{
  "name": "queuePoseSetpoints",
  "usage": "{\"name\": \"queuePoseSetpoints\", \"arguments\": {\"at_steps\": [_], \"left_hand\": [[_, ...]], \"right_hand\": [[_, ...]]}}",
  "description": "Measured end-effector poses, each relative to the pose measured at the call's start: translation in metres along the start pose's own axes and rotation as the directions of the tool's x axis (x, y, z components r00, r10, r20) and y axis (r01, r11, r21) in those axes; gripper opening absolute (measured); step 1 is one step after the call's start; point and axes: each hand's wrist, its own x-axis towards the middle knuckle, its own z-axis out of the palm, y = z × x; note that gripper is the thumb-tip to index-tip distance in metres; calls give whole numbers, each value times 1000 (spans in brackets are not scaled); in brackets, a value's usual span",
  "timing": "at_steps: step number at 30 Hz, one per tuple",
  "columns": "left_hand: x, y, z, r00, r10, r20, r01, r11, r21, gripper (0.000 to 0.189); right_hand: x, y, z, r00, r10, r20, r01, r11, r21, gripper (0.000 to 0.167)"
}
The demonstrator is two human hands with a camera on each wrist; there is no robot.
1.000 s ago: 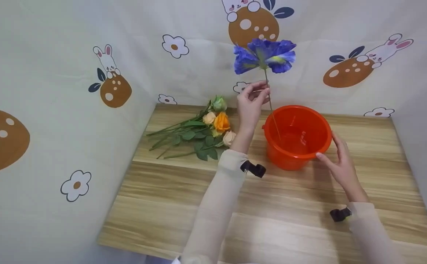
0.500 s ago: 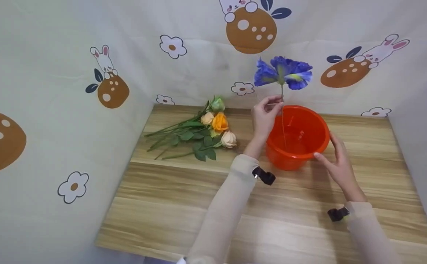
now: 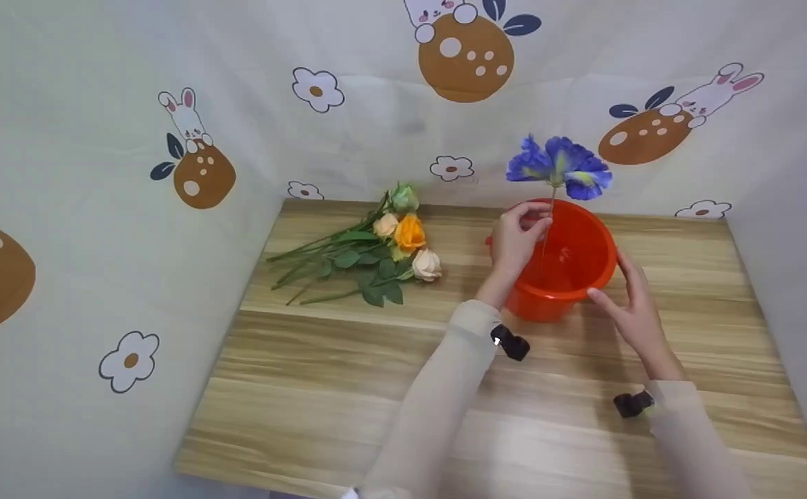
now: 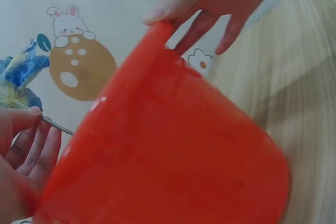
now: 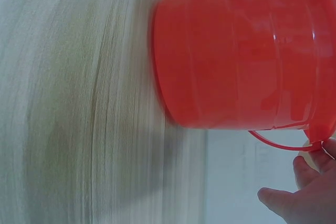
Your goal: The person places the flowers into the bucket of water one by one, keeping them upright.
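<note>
My left hand (image 3: 518,239) pinches the thin stem of a blue-purple flower (image 3: 559,166) between thumb and fingers. The bloom stands upright above the red bucket (image 3: 542,305), and the stem's lower part reaches inside. In the left wrist view, the stem (image 4: 56,125) passes behind the bucket wall. My right hand (image 3: 636,315) holds the bucket's right side, thumb at the rim and fingers along the outside. Some of its fingers hang free in the left wrist view. Beside the rim in the right wrist view, the bucket's handle (image 5: 278,144) shows near the fingertips.
Several cut flowers lie left of the bucket, including an orange rose (image 3: 409,233), a cream rose (image 3: 426,265) and a green bloom (image 3: 403,199). A patterned cloth wall (image 3: 376,138) rises behind the wooden table (image 3: 292,388).
My left hand has moved right and down with the flower, lowering the bloom closer to the bucket. My right hand keeps its hold on the bucket.
</note>
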Motion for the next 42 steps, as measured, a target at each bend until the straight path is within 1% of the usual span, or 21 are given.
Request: {"name": "queuePoseSetpoints", "arguments": {"at_steps": [2,4,8,14,17,18,21,25,29,32,37,39,42], "left_hand": [[-1,-2,2,1000,-2,9,2,999,48,15],[-3,-4,3,1000,6,25,-9,995,100,16],[-6,-5,6,998,19,65,-31,980,195,17],[-9,-4,5,995,-3,101,-21,971,239,21],[-9,-4,5,994,7,113,-33,972,233,22],[-9,-4,5,993,20,113,-45,972,231,21],[-10,-4,4,993,37,111,-61,975,214,20],[-10,-5,3,993,55,100,-73,980,184,19],[-8,-9,3,991,104,88,-114,987,114,16],[-7,-11,2,987,136,85,-142,987,71,16],[-6,-12,0,985,150,88,-152,988,13,16],[-6,-12,0,984,151,90,-150,989,-17,16],[-5,-13,-1,984,153,95,-148,987,-55,16]], "right_hand": [[1,0,2,1000,-6,2,6,1000,-3,80],[1,1,3,1000,-13,3,13,1000,4,80],[0,3,3,1000,-30,-2,30,999,15,79],[-3,3,3,999,-41,-13,41,999,23,78],[-3,1,3,999,-30,-18,30,999,21,78],[-3,0,3,999,-25,-20,25,999,22,78],[-4,-1,4,1000,-17,-21,17,1000,25,78],[-3,2,4,999,-26,-28,27,999,29,76],[2,25,2,999,-30,-30,30,999,20,80],[6,40,1,999,-29,-32,29,1000,11,82],[7,40,1,999,-26,-35,26,1000,-6,82],[7,35,2,999,-20,-32,20,1000,-6,82],[4,22,3,1000,-18,-26,18,1000,3,79]]}}
